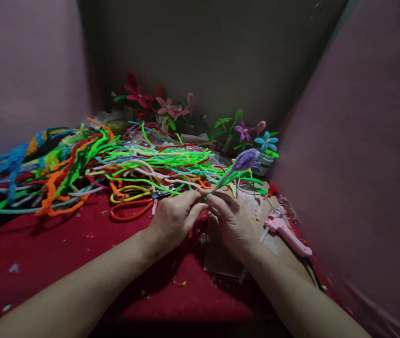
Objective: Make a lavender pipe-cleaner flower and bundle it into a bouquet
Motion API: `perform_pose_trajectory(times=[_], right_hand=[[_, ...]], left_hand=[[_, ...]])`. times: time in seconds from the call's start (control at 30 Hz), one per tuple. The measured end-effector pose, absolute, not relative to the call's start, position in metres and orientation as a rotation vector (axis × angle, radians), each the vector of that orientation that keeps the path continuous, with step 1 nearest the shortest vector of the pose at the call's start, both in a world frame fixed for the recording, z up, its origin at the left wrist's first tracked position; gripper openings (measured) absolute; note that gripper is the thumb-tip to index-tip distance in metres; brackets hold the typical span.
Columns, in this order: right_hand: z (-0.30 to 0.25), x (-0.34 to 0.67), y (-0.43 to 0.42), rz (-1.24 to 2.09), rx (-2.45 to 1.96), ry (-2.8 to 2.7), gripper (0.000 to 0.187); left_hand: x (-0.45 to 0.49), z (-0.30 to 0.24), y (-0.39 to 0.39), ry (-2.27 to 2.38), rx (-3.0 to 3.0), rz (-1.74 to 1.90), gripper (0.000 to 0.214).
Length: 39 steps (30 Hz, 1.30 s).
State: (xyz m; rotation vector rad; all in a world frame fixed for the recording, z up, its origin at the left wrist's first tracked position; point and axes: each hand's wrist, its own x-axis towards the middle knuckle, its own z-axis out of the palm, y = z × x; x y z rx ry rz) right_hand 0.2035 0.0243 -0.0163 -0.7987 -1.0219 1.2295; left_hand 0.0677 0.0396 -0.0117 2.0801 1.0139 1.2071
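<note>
Left hand (173,218) and right hand (233,221) seemingly pinch the flower stem (222,180) above open cloth (62,246).

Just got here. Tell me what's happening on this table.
A person's left hand and right hand pinch the green stem of a purple bud with their fingers, above a red cloth. A pile of pipe cleaners lies behind. Scissors sit left of the hands, and a pink glue gun lies to the right. Finished flowers stand at the back.
</note>
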Motion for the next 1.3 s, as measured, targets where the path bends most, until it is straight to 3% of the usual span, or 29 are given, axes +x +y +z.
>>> perform_pose_trajectory(times=[0.2, 0.5, 0.77, 0.9, 1.07, 1.3], right_hand=[[-0.016, 0.201, 0.023, 1.179, -0.835, -1.116, 0.011], [-0.008, 0.207, 0.021, 1.279, -0.849, -1.309, 0.020], [-0.014, 0.208, 0.025, 1.309, -0.806, -1.184, 0.012], [-0.015, 0.207, 0.024, 1.332, -0.787, -1.089, 0.013], [-0.019, 0.206, 0.025, 1.308, -0.816, -1.028, 0.010], [-0.019, 0.203, 0.026, 1.207, -0.905, -1.059, 0.011]], left_hand=[[0.068, -0.023, 0.039, 1.083, 2.446, 1.234, 0.021], [0.069, 0.001, 0.038, 0.768, 1.291, 0.967, 0.019], [0.068, -0.007, 0.045, 0.495, 0.882, 0.697, 0.015], [0.069, -0.003, 0.042, 0.691, 1.236, 0.769, 0.025], [0.067, -0.012, 0.037, 1.100, 2.215, 1.178, 0.014], [0.069, -0.026, 0.038, 1.222, 2.702, 1.062, 0.026]])
